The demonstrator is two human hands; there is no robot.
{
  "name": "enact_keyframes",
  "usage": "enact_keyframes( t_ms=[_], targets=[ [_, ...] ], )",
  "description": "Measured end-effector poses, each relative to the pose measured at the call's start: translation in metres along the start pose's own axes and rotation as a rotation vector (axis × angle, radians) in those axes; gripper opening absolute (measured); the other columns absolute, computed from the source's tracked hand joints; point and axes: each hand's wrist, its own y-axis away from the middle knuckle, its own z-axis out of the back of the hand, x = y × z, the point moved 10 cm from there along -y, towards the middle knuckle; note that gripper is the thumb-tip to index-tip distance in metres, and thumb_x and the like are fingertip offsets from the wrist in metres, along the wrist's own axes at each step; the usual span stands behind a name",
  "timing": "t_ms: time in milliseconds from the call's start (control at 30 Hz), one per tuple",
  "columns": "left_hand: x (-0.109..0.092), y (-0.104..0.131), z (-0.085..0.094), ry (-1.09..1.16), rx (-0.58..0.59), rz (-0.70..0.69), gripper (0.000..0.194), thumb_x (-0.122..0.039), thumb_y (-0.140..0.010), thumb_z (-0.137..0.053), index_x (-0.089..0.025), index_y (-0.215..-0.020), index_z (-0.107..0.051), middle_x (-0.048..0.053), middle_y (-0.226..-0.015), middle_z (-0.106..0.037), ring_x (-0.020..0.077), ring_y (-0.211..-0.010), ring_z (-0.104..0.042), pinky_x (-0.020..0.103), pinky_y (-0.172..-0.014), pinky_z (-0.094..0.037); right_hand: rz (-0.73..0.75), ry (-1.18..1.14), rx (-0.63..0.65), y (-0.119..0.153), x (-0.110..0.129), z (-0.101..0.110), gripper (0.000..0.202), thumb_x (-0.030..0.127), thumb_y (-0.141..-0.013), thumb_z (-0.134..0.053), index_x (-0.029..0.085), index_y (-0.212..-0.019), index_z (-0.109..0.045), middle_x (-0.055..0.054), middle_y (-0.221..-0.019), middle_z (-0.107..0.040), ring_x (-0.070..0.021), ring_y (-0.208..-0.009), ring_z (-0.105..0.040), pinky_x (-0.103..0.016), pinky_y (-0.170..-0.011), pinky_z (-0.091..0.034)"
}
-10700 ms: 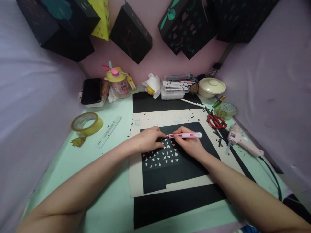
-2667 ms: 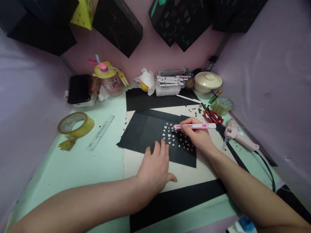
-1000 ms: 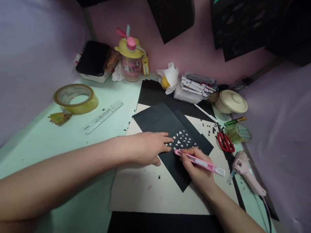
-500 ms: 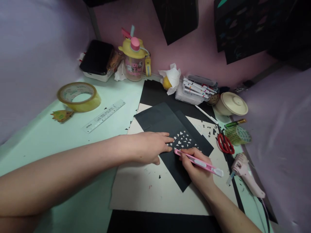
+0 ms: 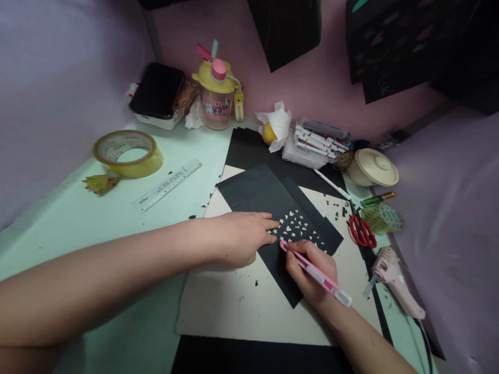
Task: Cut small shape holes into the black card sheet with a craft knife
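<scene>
A dark sheet (image 5: 253,184) with small cut-out stars, hearts and triangles lies aslant over another dark sheet and a pale board (image 5: 218,306). My left hand (image 5: 245,236) rests flat on the sheet's left part, fingers spread beside the cut-outs, holding nothing. Gripped in my right hand (image 5: 314,270) is a pink craft knife (image 5: 317,274), its tip at the sheet just below the cut-outs, close to my left fingertips. The blade itself is too small to make out.
Left lie a tape roll (image 5: 128,156) and a clear ruler (image 5: 167,186). A cup (image 5: 217,98) and a pen box (image 5: 317,145) stand behind. Red scissors (image 5: 362,231), a white pen (image 5: 331,183) and a glue gun (image 5: 397,285) are at the right.
My right hand has turned, so the knife's rear end has swung down toward me while its tip stays almost in place. My left thumb has drawn in closer to the hand.
</scene>
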Motion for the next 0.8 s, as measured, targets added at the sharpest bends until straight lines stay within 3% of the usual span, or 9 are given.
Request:
enact_keyframes(
  t_ms=[300, 800],
  targets=[
    [-0.0002, -0.0045, -0.0065, -0.095, 0.058, 0.041, 0.064, -0.007, -0.073, -0.044, -0.021, -0.136, -0.046, 0.001, -0.152, -0.027, 0.023, -0.141, -0.02, 0.039, -0.113, -0.028, 0.106, 0.023, 0.094, -0.0004, 0.0114, -0.0058, 0.013, 0.011, -0.082, -0.051, 0.023, -0.085, -0.055, -0.003, -0.073, -0.06, -0.0166, -0.063, -0.059, -0.029, -0.058, -0.048],
    [-0.0012, -0.0054, -0.0044, -0.087, 0.021, -0.006, 0.06, -0.005, -0.074, -0.047, -0.019, -0.132, -0.051, 0.004, -0.15, -0.032, 0.0256, -0.14, -0.024, 0.04, -0.111, -0.03, 0.122, 0.031, 0.081, 0.003, 0.0083, -0.0054, 0.012, 0.009, -0.081, -0.051, 0.022, -0.08, -0.052, -0.001, -0.069, -0.055, -0.0143, -0.058, -0.053, -0.027, -0.056, -0.044]
  ],
)
